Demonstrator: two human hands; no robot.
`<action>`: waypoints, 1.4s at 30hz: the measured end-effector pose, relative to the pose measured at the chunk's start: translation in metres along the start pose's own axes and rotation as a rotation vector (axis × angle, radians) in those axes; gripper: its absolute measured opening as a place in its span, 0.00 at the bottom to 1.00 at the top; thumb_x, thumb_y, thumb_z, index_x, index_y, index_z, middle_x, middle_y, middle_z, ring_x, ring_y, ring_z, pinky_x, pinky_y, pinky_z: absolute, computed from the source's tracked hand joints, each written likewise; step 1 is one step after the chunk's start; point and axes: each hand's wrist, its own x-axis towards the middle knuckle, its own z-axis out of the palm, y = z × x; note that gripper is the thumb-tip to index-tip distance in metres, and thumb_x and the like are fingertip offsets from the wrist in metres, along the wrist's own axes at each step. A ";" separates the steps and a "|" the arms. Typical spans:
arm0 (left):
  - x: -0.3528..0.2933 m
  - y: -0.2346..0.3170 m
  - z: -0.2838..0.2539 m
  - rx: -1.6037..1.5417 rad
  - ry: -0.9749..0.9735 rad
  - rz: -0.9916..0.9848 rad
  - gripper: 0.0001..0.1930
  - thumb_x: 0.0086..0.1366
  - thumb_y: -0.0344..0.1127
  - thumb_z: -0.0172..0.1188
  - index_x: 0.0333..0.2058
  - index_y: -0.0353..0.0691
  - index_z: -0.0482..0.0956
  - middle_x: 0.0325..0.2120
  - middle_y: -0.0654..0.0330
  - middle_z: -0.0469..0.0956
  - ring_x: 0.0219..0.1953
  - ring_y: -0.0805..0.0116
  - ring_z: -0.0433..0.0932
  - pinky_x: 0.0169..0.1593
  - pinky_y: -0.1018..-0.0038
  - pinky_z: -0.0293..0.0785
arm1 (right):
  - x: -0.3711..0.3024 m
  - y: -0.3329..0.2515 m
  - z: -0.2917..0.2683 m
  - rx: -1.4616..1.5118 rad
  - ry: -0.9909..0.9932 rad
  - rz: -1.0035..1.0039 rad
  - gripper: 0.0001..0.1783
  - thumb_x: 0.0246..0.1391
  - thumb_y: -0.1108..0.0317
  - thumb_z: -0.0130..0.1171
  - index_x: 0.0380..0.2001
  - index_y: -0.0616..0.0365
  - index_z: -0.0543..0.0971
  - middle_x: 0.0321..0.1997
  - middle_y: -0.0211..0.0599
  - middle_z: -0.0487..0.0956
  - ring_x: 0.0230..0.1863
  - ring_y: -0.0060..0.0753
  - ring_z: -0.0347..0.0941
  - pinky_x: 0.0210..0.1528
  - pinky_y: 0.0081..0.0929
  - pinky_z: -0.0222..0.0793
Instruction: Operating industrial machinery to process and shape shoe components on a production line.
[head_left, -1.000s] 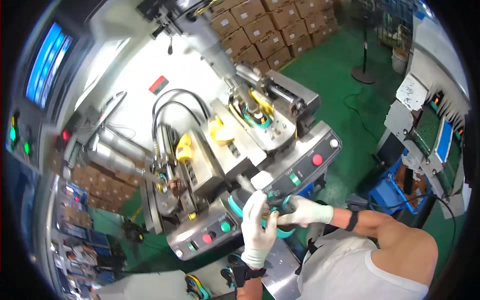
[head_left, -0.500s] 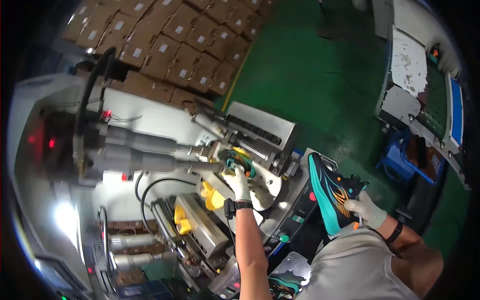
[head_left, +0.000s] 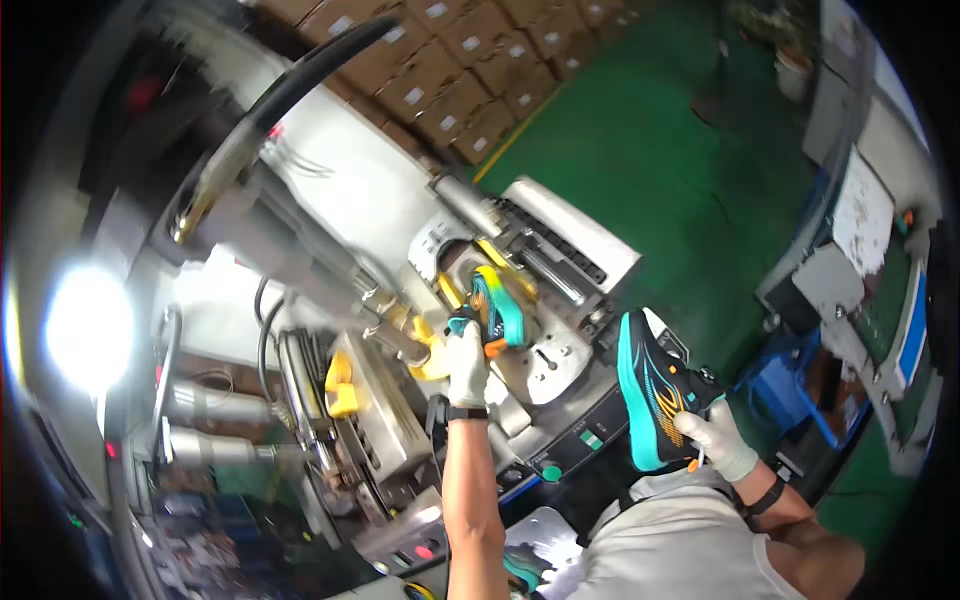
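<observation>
My left hand (head_left: 467, 368), in a white glove, is closed on the end of a sneaker (head_left: 497, 308) with a teal sole and yellow and orange parts. That sneaker sits tilted among the yellow pads (head_left: 492, 255) of a pressing machine, above its pale metal plate (head_left: 548, 366); my palm hides part of the upper. My right hand (head_left: 716, 440), also gloved, grips a second sneaker (head_left: 652, 395) by its heel end, near my body. This one is black with a teal sole and orange lines, its toe pointing away from me.
Metal rods (head_left: 310, 265) of the machine reach in from the left, close to my left hand. A control panel with a green button (head_left: 551, 473) is in front of me. Stacked cartons (head_left: 440, 95) stand at the back, a blue crate (head_left: 790, 385) at right.
The view has turned. In the machine, the sneaker has tilted so its teal sole shows more, and my left hand has shifted toward its near end. My right hand keeps its sneaker.
</observation>
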 end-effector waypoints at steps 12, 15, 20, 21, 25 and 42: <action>-0.402 -0.084 -0.134 0.250 0.315 -0.013 0.18 0.76 0.38 0.60 0.56 0.30 0.77 0.45 0.45 0.81 0.51 0.48 0.79 0.58 0.62 0.74 | 0.332 0.035 0.201 -0.727 -0.381 0.147 0.19 0.60 0.58 0.70 0.45 0.63 0.83 0.30 0.36 0.83 0.27 0.28 0.80 0.29 0.31 0.74; -0.453 -0.103 -0.141 0.296 0.288 -0.195 0.19 0.78 0.40 0.57 0.58 0.31 0.76 0.47 0.42 0.81 0.50 0.46 0.79 0.57 0.60 0.75 | 0.384 0.102 0.223 -1.414 0.002 -0.087 0.30 0.58 0.50 0.69 0.53 0.65 0.79 0.46 0.57 0.85 0.50 0.52 0.85 0.51 0.46 0.80; -0.494 -0.168 -0.127 0.329 0.610 -0.415 0.20 0.77 0.38 0.54 0.60 0.29 0.74 0.54 0.38 0.79 0.58 0.43 0.78 0.60 0.55 0.74 | 0.407 0.128 0.219 -1.455 0.048 -0.093 0.41 0.58 0.49 0.69 0.62 0.72 0.68 0.56 0.66 0.81 0.58 0.64 0.81 0.59 0.49 0.78; -0.492 -0.186 -0.125 0.312 0.592 -0.437 0.20 0.77 0.38 0.54 0.60 0.29 0.74 0.54 0.38 0.79 0.58 0.43 0.78 0.60 0.55 0.74 | 0.408 0.131 0.219 -1.464 0.039 -0.151 0.40 0.58 0.49 0.69 0.59 0.74 0.69 0.52 0.66 0.83 0.55 0.64 0.82 0.57 0.49 0.78; -0.488 -0.274 -0.122 0.288 0.850 -0.634 0.16 0.75 0.34 0.55 0.58 0.35 0.77 0.49 0.42 0.82 0.47 0.44 0.80 0.52 0.51 0.78 | 0.404 0.148 0.227 -1.545 0.074 -0.177 0.39 0.57 0.49 0.69 0.55 0.75 0.71 0.45 0.66 0.84 0.51 0.65 0.83 0.56 0.48 0.79; -0.499 -0.381 -0.126 0.639 1.025 -0.488 0.39 0.68 0.40 0.63 0.73 0.40 0.57 0.62 0.37 0.73 0.59 0.35 0.76 0.61 0.50 0.75 | 0.276 0.112 0.234 -1.032 -0.473 -0.515 0.34 0.68 0.59 0.63 0.69 0.70 0.71 0.66 0.53 0.79 0.63 0.43 0.78 0.67 0.36 0.70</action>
